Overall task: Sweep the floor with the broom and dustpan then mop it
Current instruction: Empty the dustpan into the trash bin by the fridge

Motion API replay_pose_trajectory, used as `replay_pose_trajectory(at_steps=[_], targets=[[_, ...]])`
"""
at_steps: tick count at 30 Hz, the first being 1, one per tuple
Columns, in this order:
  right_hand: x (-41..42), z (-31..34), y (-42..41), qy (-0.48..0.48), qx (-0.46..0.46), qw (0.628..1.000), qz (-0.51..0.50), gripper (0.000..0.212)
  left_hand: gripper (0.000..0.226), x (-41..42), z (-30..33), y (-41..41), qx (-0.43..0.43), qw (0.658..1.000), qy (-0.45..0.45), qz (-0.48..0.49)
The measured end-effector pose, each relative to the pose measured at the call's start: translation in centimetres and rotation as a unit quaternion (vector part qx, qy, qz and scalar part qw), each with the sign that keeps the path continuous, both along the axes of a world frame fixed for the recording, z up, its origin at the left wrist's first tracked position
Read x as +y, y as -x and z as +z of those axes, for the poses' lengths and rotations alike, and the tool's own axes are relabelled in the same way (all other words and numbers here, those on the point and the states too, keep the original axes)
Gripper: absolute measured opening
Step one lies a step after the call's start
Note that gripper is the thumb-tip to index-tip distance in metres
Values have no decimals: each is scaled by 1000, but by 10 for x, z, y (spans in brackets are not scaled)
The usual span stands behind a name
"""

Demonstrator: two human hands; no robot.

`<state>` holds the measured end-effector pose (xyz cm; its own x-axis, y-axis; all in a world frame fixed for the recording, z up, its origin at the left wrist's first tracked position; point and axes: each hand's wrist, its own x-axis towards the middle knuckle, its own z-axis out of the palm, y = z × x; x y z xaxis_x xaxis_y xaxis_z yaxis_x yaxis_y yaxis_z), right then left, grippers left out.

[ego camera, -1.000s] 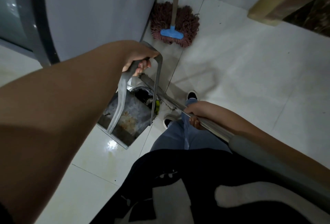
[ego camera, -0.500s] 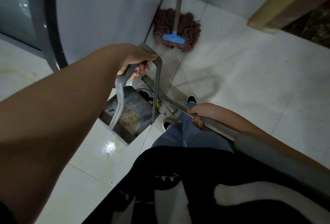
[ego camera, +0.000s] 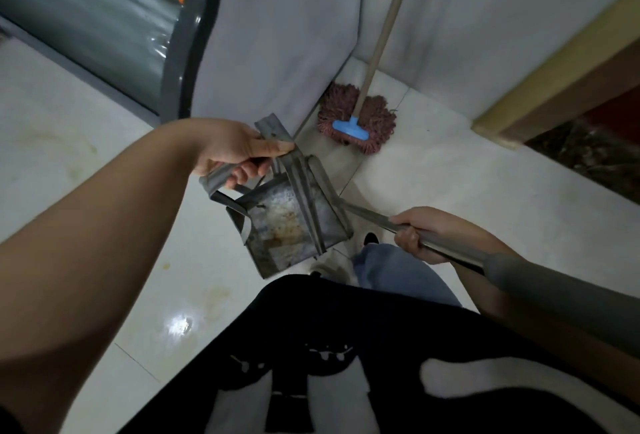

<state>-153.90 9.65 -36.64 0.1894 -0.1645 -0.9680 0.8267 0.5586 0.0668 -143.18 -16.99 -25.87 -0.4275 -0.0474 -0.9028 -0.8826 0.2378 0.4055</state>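
- Much of the broom (ego camera: 446,246) is out of sight; its head lies behind the dustpan (ego camera: 291,222), and only the metal shaft and grey foam sleeve show, running from the pan toward the near right corner
- Both forearms are cut off by the frame edges; a dark garment with pale shapes fills the near middle and covers most of the legs, leaving a patch of blue jeans and one dark shoe tip just near of the pan
- Motion blur softens the pan's rim and its stained inner floor; whether any dirt lies inside cannot be told
- Left hand (ego camera: 235,153) curls its fingers round the pan's bent metal handle, thumb laid along the top; the pan hangs below and to the right of that grip, tilted, above the pale floor tiles (ego camera: 104,142)
- Right hand (ego camera: 426,232) is wrapped round the bare shaft, just far of the foam sleeve; the shaft's lower end passes behind the pan's right edge
- Farther off, the mop (ego camera: 356,122) stands in the wall corner, its reddish head and blue clamp on the floor, its pole cut off at the top
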Motion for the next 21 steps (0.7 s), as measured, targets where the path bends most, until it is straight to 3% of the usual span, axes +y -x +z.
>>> replay_pose_trajectory(at_steps=[9, 15, 18, 21], targets=[[23, 21, 21, 15, 49, 995, 83, 30, 45, 58, 28, -61, 87, 984, 38, 153], [60, 14, 44, 28, 57, 977, 204, 28, 54, 146, 45, -129, 105, 946, 31, 306], [80, 4, 44, 20, 63, 969, 238, 29, 65, 196, 30, -160, 113, 924, 9, 366], [97, -7, 31, -2, 69, 962, 266, 30, 61, 240, -4, -188, 109, 891, 25, 441]])
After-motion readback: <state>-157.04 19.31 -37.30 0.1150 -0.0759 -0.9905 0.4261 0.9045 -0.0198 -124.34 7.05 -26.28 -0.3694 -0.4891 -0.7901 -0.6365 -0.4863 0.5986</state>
